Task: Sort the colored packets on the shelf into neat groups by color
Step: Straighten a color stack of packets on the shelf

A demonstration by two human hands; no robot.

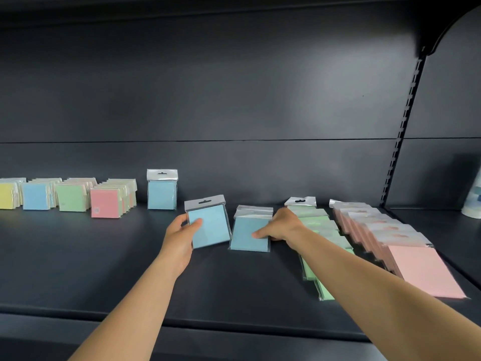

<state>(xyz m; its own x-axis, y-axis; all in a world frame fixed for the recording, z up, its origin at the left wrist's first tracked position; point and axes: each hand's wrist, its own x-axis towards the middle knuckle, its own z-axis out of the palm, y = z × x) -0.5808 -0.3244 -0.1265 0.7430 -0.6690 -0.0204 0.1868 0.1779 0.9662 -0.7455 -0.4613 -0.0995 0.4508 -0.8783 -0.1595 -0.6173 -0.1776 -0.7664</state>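
Dark matte back panel (208, 87), full width behind the display. Split by one thin horizontal seam (197, 140) at about mid-height. Marked by a soft pale light reflection (338, 82) right of centre.

Slotted metal upright (402, 131) at the right, fitted against the back panel, with a vertical row of small rectangular slots along its length. Appears bowed inward by the wide-angle lens.

Curved black bracket (440, 35) at the top of the upright, under the overhead shelf (182, 6).

Neighbouring bay panel (447, 113) right of the upright, same dark finish.

White container with blue patches (474, 194) at the far right edge, cut off by the frame; type not determinable.
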